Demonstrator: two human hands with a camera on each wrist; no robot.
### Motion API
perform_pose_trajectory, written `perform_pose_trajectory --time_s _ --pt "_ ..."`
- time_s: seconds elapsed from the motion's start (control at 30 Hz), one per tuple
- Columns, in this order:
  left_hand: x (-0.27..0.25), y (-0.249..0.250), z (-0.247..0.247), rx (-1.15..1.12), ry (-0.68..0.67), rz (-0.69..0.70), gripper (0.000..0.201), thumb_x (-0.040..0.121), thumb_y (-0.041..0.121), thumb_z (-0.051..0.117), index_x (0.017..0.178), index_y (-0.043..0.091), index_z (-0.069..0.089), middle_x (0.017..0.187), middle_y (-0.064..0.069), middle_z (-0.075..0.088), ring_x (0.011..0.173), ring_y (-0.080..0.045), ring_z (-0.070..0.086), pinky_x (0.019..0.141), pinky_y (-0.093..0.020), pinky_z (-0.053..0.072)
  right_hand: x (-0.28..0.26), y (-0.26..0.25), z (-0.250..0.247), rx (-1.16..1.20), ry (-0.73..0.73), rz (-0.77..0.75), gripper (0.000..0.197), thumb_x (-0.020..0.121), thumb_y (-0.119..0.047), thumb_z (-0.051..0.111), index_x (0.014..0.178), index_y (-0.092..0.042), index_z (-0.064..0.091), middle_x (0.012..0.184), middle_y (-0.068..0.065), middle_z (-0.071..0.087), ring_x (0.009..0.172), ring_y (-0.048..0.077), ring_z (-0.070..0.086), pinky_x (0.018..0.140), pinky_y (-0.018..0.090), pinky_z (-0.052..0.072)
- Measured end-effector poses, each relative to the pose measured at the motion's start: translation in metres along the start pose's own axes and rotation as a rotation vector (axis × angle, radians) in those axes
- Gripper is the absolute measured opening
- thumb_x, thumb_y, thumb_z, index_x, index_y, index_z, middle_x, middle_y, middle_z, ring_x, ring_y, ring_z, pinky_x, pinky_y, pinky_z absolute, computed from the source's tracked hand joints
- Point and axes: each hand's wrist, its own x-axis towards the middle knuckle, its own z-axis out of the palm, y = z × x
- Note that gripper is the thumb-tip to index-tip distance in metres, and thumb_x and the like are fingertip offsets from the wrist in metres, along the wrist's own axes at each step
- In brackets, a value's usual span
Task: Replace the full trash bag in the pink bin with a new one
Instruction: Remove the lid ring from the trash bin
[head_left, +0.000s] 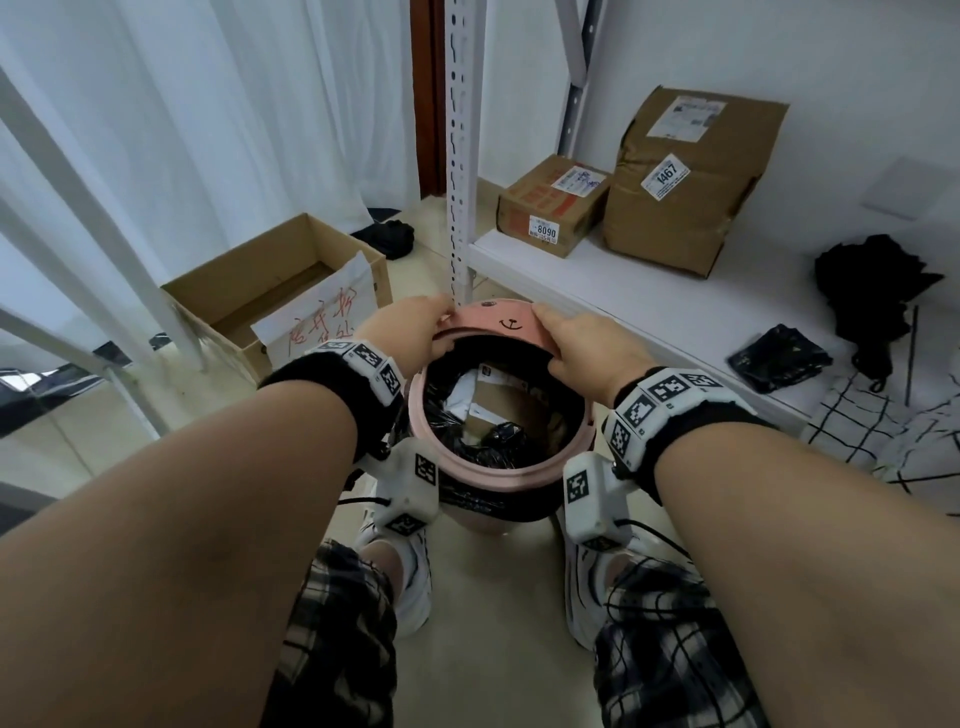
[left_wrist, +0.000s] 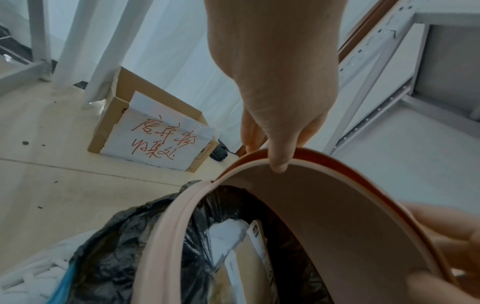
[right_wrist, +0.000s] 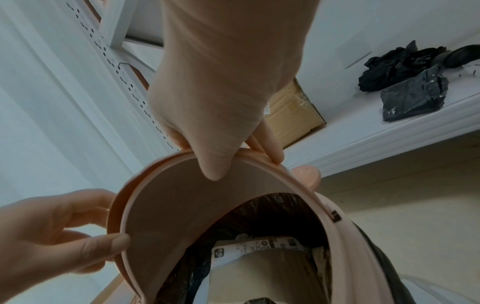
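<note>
The pink bin (head_left: 500, 472) stands on the floor between my feet. It is lined with a black trash bag (head_left: 467, 452) holding cardboard and paper waste. Its pink lid (head_left: 493, 323), with a smiling face on top, is tilted up at the far side of the rim. My left hand (head_left: 434, 322) pinches the lid's left edge and my right hand (head_left: 553, 338) pinches its right edge. In the wrist views each thumb lies on the lid's underside (left_wrist: 337, 205) (right_wrist: 182, 205). A folded black bag (head_left: 779, 358) (right_wrist: 413, 100) lies on the low white shelf to the right.
An open cardboard box (head_left: 234, 280) with a handwritten paper sign sits on the floor at left. A perforated shelf post (head_left: 462, 156) rises just behind the bin. Two taped parcels (head_left: 550, 205) (head_left: 685, 182) and a black bundle (head_left: 872, 291) rest on the white shelf (head_left: 649, 306).
</note>
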Motion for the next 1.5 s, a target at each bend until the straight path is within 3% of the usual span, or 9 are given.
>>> perform_pose_trajectory --time_s 0.2,0.33,0.4,0.53,0.73,0.93,1.17,1.33,1.5 --pt "-0.015 -0.023 0.025 -0.078 -0.201 -0.372 0.057 0.093 0.042 0.053 0.131 0.001 0.044 0.123 -0.017 0.057 0.114 -0.032 0.056 0.093 -0.037 0.046 -0.004 -0.003 0.008 -0.014 0.077 0.051 0.063 0.091 -0.013 0.046 0.148 -0.015 0.020 0.118 0.018 0.060 0.105 0.035 0.058 0.080 0.039 0.048" --pt "-0.025 -0.022 0.056 -0.285 -0.249 -0.529 0.043 0.095 0.037 0.051 0.068 0.003 0.052 0.060 -0.008 0.056 0.055 -0.024 0.059 0.057 -0.029 0.044 -0.015 -0.009 0.019 0.070 0.194 0.198 0.053 0.088 -0.022 0.052 0.137 -0.018 0.033 0.116 0.013 0.060 0.101 0.035 0.059 0.076 0.039 0.046" --pt "-0.030 -0.016 0.071 -0.360 -0.205 -0.564 0.044 0.094 0.034 0.051 0.061 0.004 0.049 0.053 -0.007 0.052 0.041 -0.018 0.051 0.048 -0.027 0.038 -0.023 -0.015 0.035 0.244 0.199 0.352 0.056 0.087 -0.017 0.053 0.138 -0.018 0.030 0.123 0.015 0.055 0.105 0.036 0.057 0.078 0.041 0.046" --pt "-0.036 -0.012 0.090 -0.370 -0.034 -0.555 0.040 0.091 0.031 0.051 0.060 0.005 0.047 0.064 -0.011 0.055 0.062 -0.028 0.050 0.058 -0.030 0.038 -0.039 -0.022 0.067 0.484 0.275 0.637 0.050 0.090 -0.014 0.048 0.137 -0.014 0.031 0.116 0.017 0.061 0.100 0.037 0.061 0.078 0.039 0.046" --pt "-0.034 -0.009 0.087 -0.255 -0.069 -0.529 0.042 0.089 0.029 0.051 0.055 0.008 0.039 0.057 -0.008 0.047 0.051 -0.024 0.043 0.050 -0.029 0.035 -0.042 -0.016 0.079 0.605 0.147 0.843 0.031 0.089 -0.014 0.053 0.118 -0.001 0.051 0.121 0.021 0.058 0.111 0.039 0.056 0.086 0.038 0.045" --pt "-0.027 -0.006 0.079 -0.333 -0.052 -0.544 0.039 0.090 0.026 0.050 0.057 0.008 0.040 0.068 -0.014 0.055 0.062 -0.028 0.053 0.062 -0.032 0.042 -0.033 -0.011 0.071 0.558 0.132 0.807 0.022 0.090 -0.011 0.054 0.103 0.006 0.062 0.111 0.024 0.065 0.105 0.039 0.061 0.082 0.037 0.047" --pt "-0.025 -0.007 0.074 -0.273 -0.074 -0.507 0.040 0.090 0.025 0.051 0.054 0.009 0.042 0.052 -0.005 0.049 0.046 -0.021 0.046 0.053 -0.028 0.043 -0.039 -0.011 0.072 0.582 0.175 0.786 0.023 0.088 -0.014 0.054 0.103 0.003 0.061 0.106 0.023 0.065 0.098 0.037 0.062 0.072 0.034 0.044" --pt "-0.040 -0.012 0.087 -0.277 -0.103 -0.543 0.039 0.089 0.021 0.049 0.054 0.009 0.042 0.054 -0.006 0.049 0.048 -0.021 0.044 0.056 -0.030 0.043 -0.037 -0.019 0.061 0.362 0.321 0.496 0.043 0.091 -0.014 0.046 0.134 -0.013 0.041 0.109 0.018 0.062 0.098 0.037 0.060 0.075 0.038 0.044" --pt "-0.046 -0.012 0.087 -0.294 -0.103 -0.514 0.037 0.092 0.026 0.047 0.060 0.008 0.046 0.059 -0.005 0.051 0.064 -0.027 0.055 0.063 -0.033 0.046 -0.024 -0.013 0.044 0.262 0.178 0.379 0.056 0.089 -0.004 0.041 0.142 -0.015 0.027 0.113 0.021 0.060 0.101 0.040 0.059 0.082 0.044 0.046"
